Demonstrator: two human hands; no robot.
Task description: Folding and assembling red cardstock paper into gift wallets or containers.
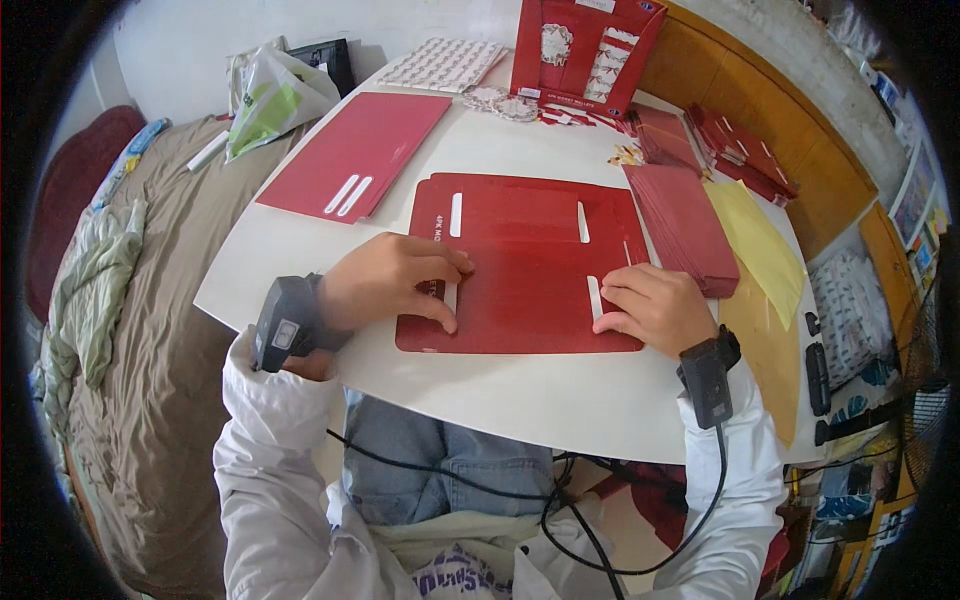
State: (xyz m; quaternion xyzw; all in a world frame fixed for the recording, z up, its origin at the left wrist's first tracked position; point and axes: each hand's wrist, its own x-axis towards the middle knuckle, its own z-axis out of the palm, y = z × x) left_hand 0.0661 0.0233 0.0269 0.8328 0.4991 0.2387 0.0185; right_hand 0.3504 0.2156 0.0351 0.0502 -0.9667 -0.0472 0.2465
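A flat red cardboard sheet [525, 260] with several white slots and rounded corners lies before me, a fold line running across it. My left hand [390, 278] rests over its left edge, thumb and forefinger apart on either side of a slot. At the right edge, my right hand [652, 305] has bent fingers and a thumb against the sheet, close to another slot. The undersides of both hands are hidden. Just right of the sheet is a stack of dull red card pieces [685, 225].
A red folder [360, 155] lies at the far left of the white table [480, 400]. Behind stand a red display box [587, 55] and patterned white sheets [440, 65]. Yellow sheets [757, 250] lie at right. A bed [170, 330] is on the left; black cables [440, 470] hang near my lap.
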